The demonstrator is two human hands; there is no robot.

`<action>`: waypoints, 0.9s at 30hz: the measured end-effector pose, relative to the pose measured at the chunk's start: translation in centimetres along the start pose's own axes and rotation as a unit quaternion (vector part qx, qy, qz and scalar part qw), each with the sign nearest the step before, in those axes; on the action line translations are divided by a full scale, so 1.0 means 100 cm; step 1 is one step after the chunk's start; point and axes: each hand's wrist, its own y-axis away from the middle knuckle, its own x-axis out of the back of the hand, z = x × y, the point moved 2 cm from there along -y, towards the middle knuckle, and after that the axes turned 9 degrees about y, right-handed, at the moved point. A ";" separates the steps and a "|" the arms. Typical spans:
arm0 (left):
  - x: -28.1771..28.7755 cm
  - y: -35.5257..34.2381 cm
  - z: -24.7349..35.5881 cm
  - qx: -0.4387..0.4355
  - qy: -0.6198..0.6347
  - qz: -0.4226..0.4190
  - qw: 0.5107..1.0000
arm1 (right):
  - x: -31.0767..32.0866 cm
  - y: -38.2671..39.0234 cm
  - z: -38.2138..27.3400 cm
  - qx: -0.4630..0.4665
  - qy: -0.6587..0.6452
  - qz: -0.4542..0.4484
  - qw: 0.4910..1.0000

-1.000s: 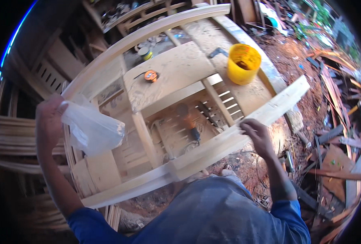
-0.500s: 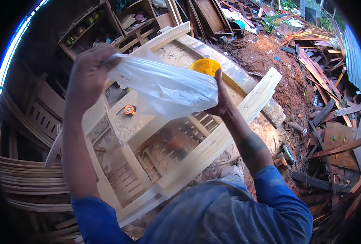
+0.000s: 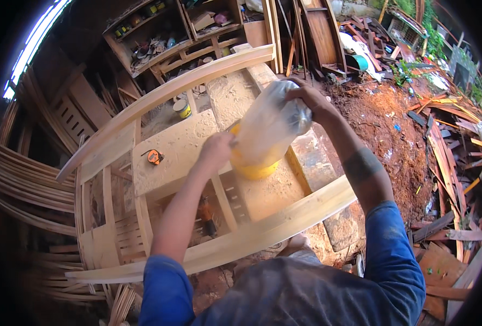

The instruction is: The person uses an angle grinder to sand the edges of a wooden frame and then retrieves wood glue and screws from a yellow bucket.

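Observation:
A clear plastic bag [image 3: 271,117] is tipped over a yellow tub [image 3: 258,171], its lower end raised and its mouth down at the tub. My right hand [image 3: 310,100] is closed round the raised end, where silvery-grey contents bunch up. Low on the bag's left side, my left hand [image 3: 216,152] pinches its edge, close to the tub's rim; the fingers are slightly blurred. The bag hides most of the tub's opening. Beneath the tub lies a sawdust-covered board [image 3: 271,198] within a pale wooden frame [image 3: 235,247].
An orange tape measure [image 3: 154,157] rests on a panel left of my hands. Farther back stands a small yellow-labelled can [image 3: 182,108]. An orange-and-black power tool [image 3: 207,214] lies between the slats. Shelves [image 3: 154,41] stand behind, scrap wood [image 3: 447,185] at right, stacked strips [image 3: 29,179] at left.
My hands have brought the bag from a stretched, nearly level hold to a steep tilt over the tub. The left hand came down and right; the right hand rose. The view shifted.

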 end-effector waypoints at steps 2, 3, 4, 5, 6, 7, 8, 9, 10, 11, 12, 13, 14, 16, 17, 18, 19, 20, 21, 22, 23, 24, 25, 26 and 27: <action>-0.049 -0.003 0.009 -0.023 -0.263 -0.099 0.959 | -0.014 -0.017 0.004 0.064 0.087 -0.006 0.994; -0.059 0.000 0.012 -0.025 -0.262 -0.084 0.961 | -0.027 -0.022 0.006 0.097 0.128 -0.022 0.987; -0.063 0.004 0.016 -0.031 -0.264 -0.031 0.964 | -0.041 -0.023 0.009 0.129 0.168 -0.036 0.977; -0.060 0.006 0.016 -0.033 -0.266 -0.028 0.963 | -0.053 -0.020 0.012 0.176 0.281 -0.025 0.943; -0.055 0.009 0.017 -0.035 -0.267 0.018 0.963 | -0.065 -0.014 0.017 0.218 0.391 -0.013 0.894; -0.041 0.013 0.008 0.068 -0.074 0.014 0.995 | -0.075 -0.007 0.025 0.198 0.410 -0.055 0.888; -0.027 0.013 -0.002 0.140 0.131 0.033 0.981 | -0.084 0.001 0.032 0.193 0.422 -0.093 0.881; -0.015 0.011 -0.009 0.168 0.116 0.017 0.979 | -0.093 0.007 0.038 0.165 0.436 -0.100 0.879; -0.003 0.008 -0.014 0.153 0.118 0.059 0.980 | -0.099 0.012 0.041 0.170 0.435 -0.105 0.878; 0.004 0.005 -0.017 0.159 0.125 0.119 0.972 | -0.101 0.018 0.043 0.189 0.449 -0.091 0.869; 0.006 0.000 -0.017 0.144 0.126 0.109 0.975 | -0.103 0.022 0.044 0.202 0.463 -0.084 0.859; 0.003 -0.004 -0.015 0.151 0.201 0.113 0.961 | -0.103 0.025 0.043 0.227 0.458 -0.064 0.857; -0.002 -0.009 -0.013 0.192 0.267 0.105 0.939 | -0.104 0.028 0.042 0.242 0.460 -0.071 0.851; -0.004 -0.017 -0.002 0.172 0.319 0.122 0.924 | -0.108 0.032 0.039 0.262 0.486 -0.075 0.831; -0.003 -0.020 0.002 0.175 0.365 0.114 0.907 | -0.112 0.034 0.038 0.257 0.505 -0.095 0.819; 0.001 -0.022 0.004 0.190 0.360 0.116 0.906 | -0.116 0.037 0.037 0.261 0.507 -0.089 0.817; 0.002 -0.023 0.004 0.233 0.363 0.058 0.900 | -0.120 0.040 0.036 0.294 0.504 -0.087 0.807; 0.003 -0.023 0.004 0.253 0.376 0.004 0.891 | -0.126 0.044 0.037 0.325 0.501 -0.084 0.797; 0.006 -0.021 0.001 0.272 0.366 -0.003 0.890 | -0.130 0.047 0.038 0.324 0.503 -0.083 0.797; 0.008 -0.019 -0.003 0.265 0.396 -0.017 0.879 | -0.133 0.050 0.040 0.319 0.493 -0.076 0.806; 0.006 -0.017 -0.008 0.287 0.413 -0.020 0.864 | -0.135 0.053 0.042 0.313 0.483 -0.068 0.815; 0.003 -0.016 -0.011 0.256 0.426 -0.035 0.867 | -0.134 0.055 0.045 0.310 0.485 -0.066 0.815; -0.001 -0.014 -0.016 0.245 0.361 -0.021 0.900 | -0.132 0.058 0.047 0.295 0.494 -0.056 0.816; -0.005 -0.012 -0.020 0.233 0.295 -0.005 0.927 | -0.129 0.060 0.050 0.279 0.504 -0.052 0.816; -0.008 -0.009 -0.025 0.236 0.299 -0.007 0.925 | -0.122 0.063 0.052 0.277 0.504 -0.052 0.816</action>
